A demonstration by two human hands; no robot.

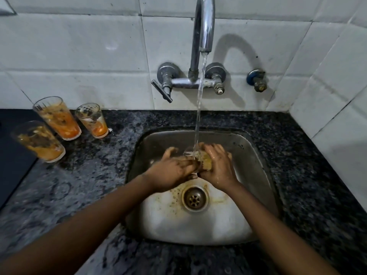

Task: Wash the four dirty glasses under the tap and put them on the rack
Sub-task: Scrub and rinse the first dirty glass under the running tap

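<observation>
Your two arms are bare all the way up to the edge of the picture, with no sleeves on them. Your left hand (pixel 174 171) has dark specks of dirt stuck on its back. Your right hand (pixel 217 167) is wet and shiny, and little drops of water sit on its back and wrist.

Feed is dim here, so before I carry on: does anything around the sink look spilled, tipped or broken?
Nothing is tipped or broken. The three dirty glasses stand upright on the counter left of the sink. The fourth glass is held in both hands under the running tap. Brownish residue spots the basin around the drain; no rack is in view.
</observation>
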